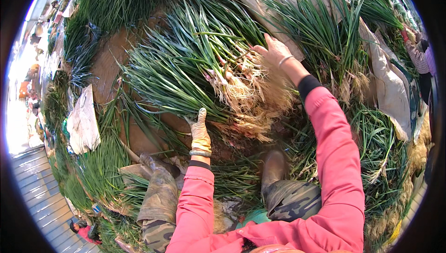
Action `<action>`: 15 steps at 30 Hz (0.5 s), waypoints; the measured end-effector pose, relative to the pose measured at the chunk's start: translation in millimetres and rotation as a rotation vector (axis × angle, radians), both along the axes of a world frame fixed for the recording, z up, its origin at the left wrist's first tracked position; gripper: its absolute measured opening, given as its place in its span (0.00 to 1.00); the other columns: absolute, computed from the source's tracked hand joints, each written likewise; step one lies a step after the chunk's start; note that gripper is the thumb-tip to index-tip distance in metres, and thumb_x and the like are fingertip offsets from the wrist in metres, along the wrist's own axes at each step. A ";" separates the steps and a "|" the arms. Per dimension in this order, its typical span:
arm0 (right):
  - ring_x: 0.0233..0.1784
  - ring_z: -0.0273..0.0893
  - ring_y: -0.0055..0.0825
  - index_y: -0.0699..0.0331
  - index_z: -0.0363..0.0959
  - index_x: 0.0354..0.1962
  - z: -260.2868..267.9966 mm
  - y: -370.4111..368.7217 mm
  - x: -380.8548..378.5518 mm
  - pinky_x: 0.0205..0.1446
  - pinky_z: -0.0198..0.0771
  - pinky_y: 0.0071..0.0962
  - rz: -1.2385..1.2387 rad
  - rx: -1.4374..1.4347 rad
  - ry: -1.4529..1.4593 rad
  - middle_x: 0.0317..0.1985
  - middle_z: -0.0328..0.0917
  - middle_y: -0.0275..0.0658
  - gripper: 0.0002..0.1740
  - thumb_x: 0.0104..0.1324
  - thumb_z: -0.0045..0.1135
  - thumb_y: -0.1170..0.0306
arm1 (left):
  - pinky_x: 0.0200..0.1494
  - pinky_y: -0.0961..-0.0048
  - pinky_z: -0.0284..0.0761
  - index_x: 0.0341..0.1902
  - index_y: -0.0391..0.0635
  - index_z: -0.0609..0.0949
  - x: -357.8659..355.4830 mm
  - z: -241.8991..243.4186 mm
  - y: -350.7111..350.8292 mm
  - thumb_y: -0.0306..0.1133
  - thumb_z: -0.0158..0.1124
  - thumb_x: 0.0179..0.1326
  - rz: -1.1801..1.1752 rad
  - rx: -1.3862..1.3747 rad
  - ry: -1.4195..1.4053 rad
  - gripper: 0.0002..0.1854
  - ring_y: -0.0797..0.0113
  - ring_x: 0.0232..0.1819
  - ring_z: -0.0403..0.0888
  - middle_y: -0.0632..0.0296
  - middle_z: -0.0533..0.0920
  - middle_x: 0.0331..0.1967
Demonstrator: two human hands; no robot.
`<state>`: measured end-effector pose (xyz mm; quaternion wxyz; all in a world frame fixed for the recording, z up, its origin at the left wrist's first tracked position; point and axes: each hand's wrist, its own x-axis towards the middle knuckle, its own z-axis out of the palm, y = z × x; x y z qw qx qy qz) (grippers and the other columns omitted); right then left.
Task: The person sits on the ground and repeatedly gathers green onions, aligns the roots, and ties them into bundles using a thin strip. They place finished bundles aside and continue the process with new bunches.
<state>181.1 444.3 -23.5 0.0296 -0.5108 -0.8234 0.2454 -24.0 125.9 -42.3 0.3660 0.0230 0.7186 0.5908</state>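
Observation:
A large loose bunch of spring onions or green garlic (174,75) lies before me, leaves towards the upper left. Its pale bulbs and straw-coloured root tuft (244,89) point to the lower right. At the bunch's near edge is my left hand (201,131), in a pale, yellow-cuffed glove with the thumb raised; its other fingers are partly hidden, so its grip is unclear. My bare right hand (275,51), a bracelet at the wrist, reaches to the far edge by the stems, thumb and forefinger spread. Some roots below it look blurred.
Another bunch (320,40) rests to the right near a pale sack (386,89). More leaves (108,2) are heaped at the upper left, around wet brown ground (111,58). My boots (275,166) stand among loose greens. Other people (423,58) are at the right and lower-left edges.

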 end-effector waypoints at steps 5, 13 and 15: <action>0.60 0.68 0.46 0.69 0.49 0.67 -29.0 -15.8 -33.5 0.62 0.62 0.44 -0.134 0.146 -0.218 0.58 0.68 0.54 0.61 0.53 0.43 0.26 | 0.70 0.68 0.46 0.75 0.46 0.38 -1.6 -2.7 -7.3 0.49 0.78 0.44 0.044 -0.015 0.266 0.66 0.58 0.69 0.54 0.49 0.55 0.71; 0.40 0.78 0.47 0.63 0.71 0.44 -54.2 -87.5 -32.9 0.46 0.70 0.38 -0.076 -0.326 0.315 0.33 0.80 0.50 0.31 0.60 0.47 0.43 | 0.68 0.60 0.53 0.69 0.46 0.60 -48.6 -68.2 -55.2 0.65 0.63 0.51 -0.112 0.192 -0.314 0.50 0.58 0.66 0.61 0.53 0.64 0.66; 0.41 0.77 0.48 0.62 0.69 0.49 -21.0 -128.8 -29.1 0.47 0.70 0.39 -0.095 -0.320 0.149 0.36 0.78 0.52 0.32 0.61 0.46 0.43 | 0.67 0.57 0.56 0.68 0.46 0.63 -38.5 -22.9 -52.1 0.68 0.60 0.52 -0.074 0.263 -0.463 0.48 0.56 0.65 0.62 0.56 0.65 0.66</action>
